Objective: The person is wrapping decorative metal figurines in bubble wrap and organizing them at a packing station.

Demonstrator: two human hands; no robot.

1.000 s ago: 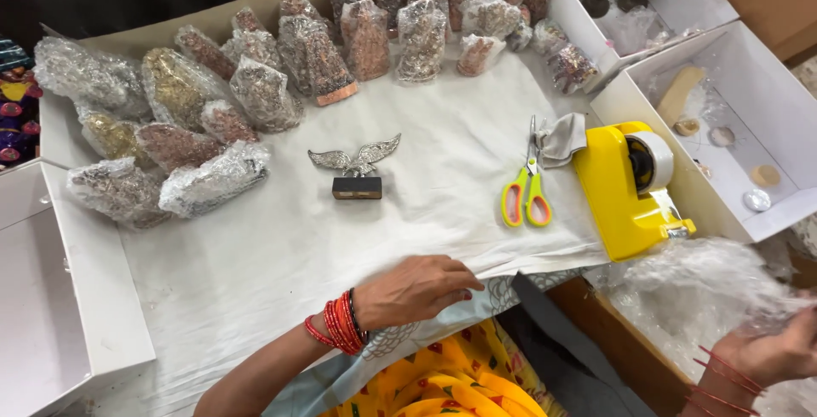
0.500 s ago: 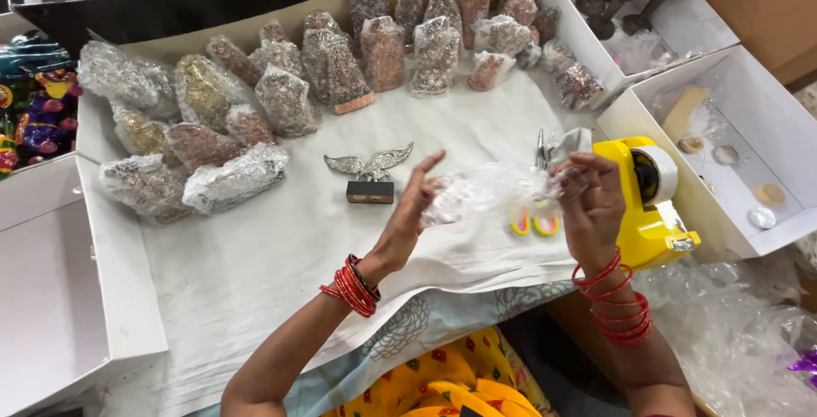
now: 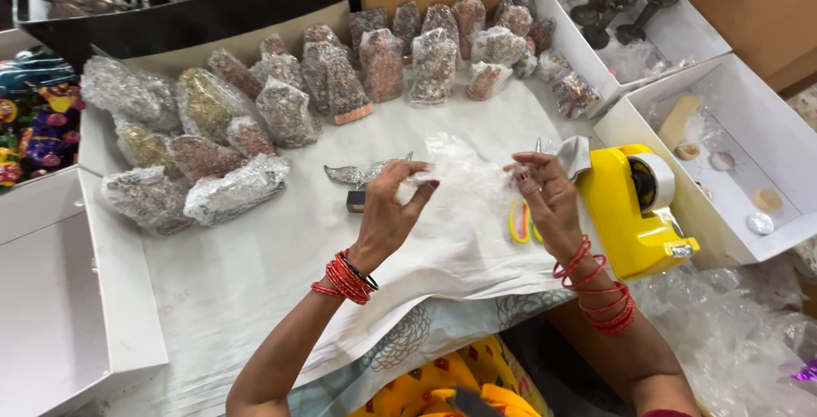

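Fingers of both hands pinch a clear bubble-wrap sheet (image 3: 459, 180) and hold it stretched above the work surface: the left hand (image 3: 393, 213) grips its left edge, the right hand (image 3: 545, 198) its right edge. Head view: below the sheet lies white paper (image 3: 281, 272) covering the table. A small winged metal figure (image 3: 362, 177) on a dark base stands just beyond the left hand. Yellow-handled scissors (image 3: 519, 221) lie partly hidden under the right hand, beside a yellow tape dispenser (image 3: 634, 208). Wrapped figures (image 3: 281, 111) are lined up along the far edge. Open white boxes (image 3: 732, 153) stand to the right; loose bubble wrap (image 3: 732, 332) lies at lower right.
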